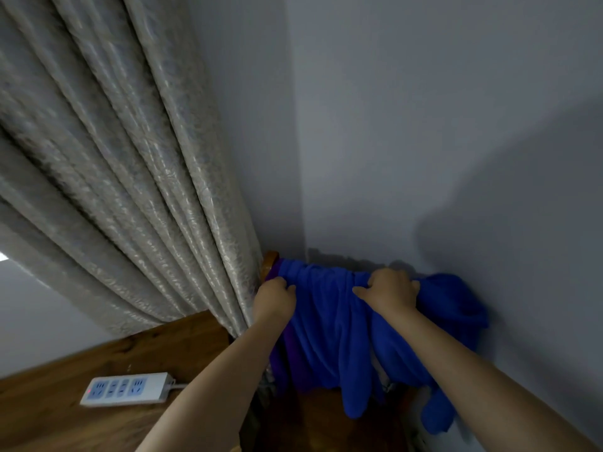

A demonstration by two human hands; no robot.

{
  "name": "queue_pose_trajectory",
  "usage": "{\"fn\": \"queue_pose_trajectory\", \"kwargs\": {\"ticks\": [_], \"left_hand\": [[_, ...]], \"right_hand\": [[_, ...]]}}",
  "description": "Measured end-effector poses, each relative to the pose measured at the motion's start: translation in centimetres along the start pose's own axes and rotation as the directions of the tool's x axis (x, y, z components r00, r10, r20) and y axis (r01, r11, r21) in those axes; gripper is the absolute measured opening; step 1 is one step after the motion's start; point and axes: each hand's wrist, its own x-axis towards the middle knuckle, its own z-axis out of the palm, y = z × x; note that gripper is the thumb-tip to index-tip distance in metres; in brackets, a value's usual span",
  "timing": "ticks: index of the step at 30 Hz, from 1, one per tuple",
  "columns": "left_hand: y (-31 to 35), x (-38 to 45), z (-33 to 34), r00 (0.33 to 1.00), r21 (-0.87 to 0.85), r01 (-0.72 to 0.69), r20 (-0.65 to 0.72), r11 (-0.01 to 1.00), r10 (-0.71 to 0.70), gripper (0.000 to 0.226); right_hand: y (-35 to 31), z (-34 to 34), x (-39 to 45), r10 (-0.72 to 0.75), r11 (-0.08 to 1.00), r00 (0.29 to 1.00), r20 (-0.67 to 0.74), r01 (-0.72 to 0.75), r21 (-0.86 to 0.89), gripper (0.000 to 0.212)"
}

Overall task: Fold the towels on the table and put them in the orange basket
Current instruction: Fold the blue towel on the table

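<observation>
Two hands grip one blue towel (329, 324) by its bunched top edge: the left hand (275, 296) pinches one corner, the right hand (390, 288) clutches farther along. It hangs against the grey wall (424, 141) beside one curtain (114, 190), with one power strip (127, 388) lying apart on the wooden surface (65, 419).

My left fingers (288, 286) vanish into the towel (329, 321), which hides most of the basket (270, 261) beyond them. Something purple (287, 350) below stays unclear, and the frame cuts my forearms.
</observation>
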Motion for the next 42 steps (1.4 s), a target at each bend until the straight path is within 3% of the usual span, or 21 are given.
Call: {"fn": "queue_pose_trajectory", "kwargs": {"ticks": [5,10,15,19,21,23,25,27,32,37,42], "left_hand": [[2.0,-1.0,-2.3,0.995,-0.052,-0.095,-0.046,0.994,0.093,0.042],[5.3,-1.6,-6.4,0.954,-0.068,-0.26,-0.174,0.963,0.245,0.042],[7.7,-4.4,-11.0,0.872,-0.052,-0.394,-0.336,0.918,0.355,0.024],[7.4,-8.0,-14.8,0.819,-0.064,-0.454,-0.422,0.889,0.388,0.02],[6.6,-10.1,-16.5,0.796,-0.057,-0.461,-0.468,0.885,0.384,0.017],[5.0,-12.7,-18.3,0.772,-0.046,-0.461,-0.514,0.886,0.374,0.017],[2.9,-15.4,-19.7,0.747,-0.026,-0.455,-0.556,0.89,0.365,0.018],[0.2,-18.3,-21.2,0.726,-0.011,-0.439,-0.593,0.899,0.347,0.018],[-7.0,-25.4,-24.9,0.713,-0.015,-0.376,-0.643,0.926,0.279,0.024],[-14.3,-31.0,-27.2,0.752,-0.042,-0.245,-0.639,0.969,0.162,0.024],[-23.0,-36.4,-29.9,0.766,-0.04,-0.016,-0.642,0.999,-0.013,0.027]], "right_hand": [[-0.9,-0.9,-0.1,0.044,0.996,0.999,0.006,-0.044,0.08,0.044],[-2.4,-4.9,-0.2,-0.106,0.948,0.98,-0.168,0.15,0.28,0.054],[-4.8,-10.3,-3.4,-0.273,0.867,0.872,-0.405,0.406,0.289,0.051],[-7.1,-13.2,-7.7,-0.329,0.827,0.797,-0.507,0.502,0.254,0.025],[-8.4,-14.2,-10.1,-0.35,0.812,0.761,-0.546,0.537,0.228,0.022],[-10.1,-14.6,-13.0,-0.378,0.794,0.736,-0.562,0.569,0.211,0.025],[-11.8,-14.6,-16.3,-0.395,0.779,0.72,-0.571,0.592,0.206,0.044],[-13.8,-14.1,-19.9,-0.411,0.764,0.72,-0.559,0.607,0.22,0.049],[-17.6,-11.7,-27.8,-0.474,0.715,0.738,-0.48,0.641,0.28,0.016],[-20.1,-8.3,-32.3,-0.491,0.731,0.838,-0.237,0.544,0.413,0.027],[-23.8,-2.6,-36.7,-0.581,0.759,0.806,0.11,0.489,0.43,0.028]]}}
